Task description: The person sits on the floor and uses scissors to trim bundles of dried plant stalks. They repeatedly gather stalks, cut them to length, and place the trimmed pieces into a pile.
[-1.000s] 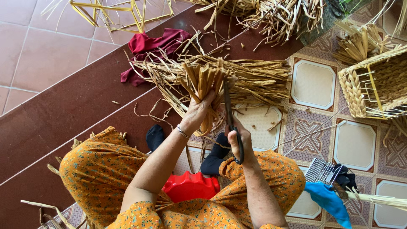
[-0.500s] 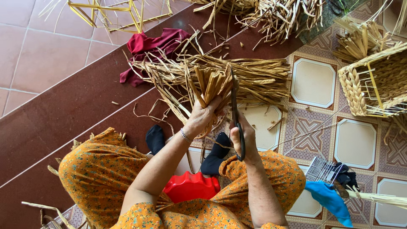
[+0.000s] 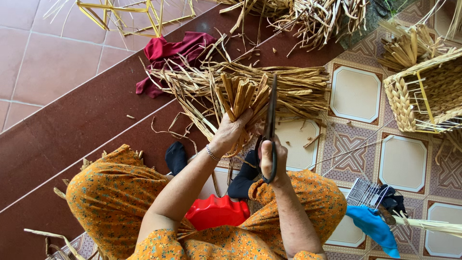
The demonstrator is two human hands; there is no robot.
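Straw bundle [image 3: 240,98] in left hand [image 3: 231,130], scissors [image 3: 271,125] in right hand [image 3: 272,161]

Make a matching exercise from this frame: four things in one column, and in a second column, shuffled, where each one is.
Things:
1. scissors
2. bundle of straw strips
3. dark red cloth
4. woven basket

Places:
A. on the brown step, beyond the straw pile
B. gripped in the left hand
C. at the right edge, on the patterned tiles
D. held upright in the right hand

Pairs: 1-D, 2-B, 3-A, 4-C
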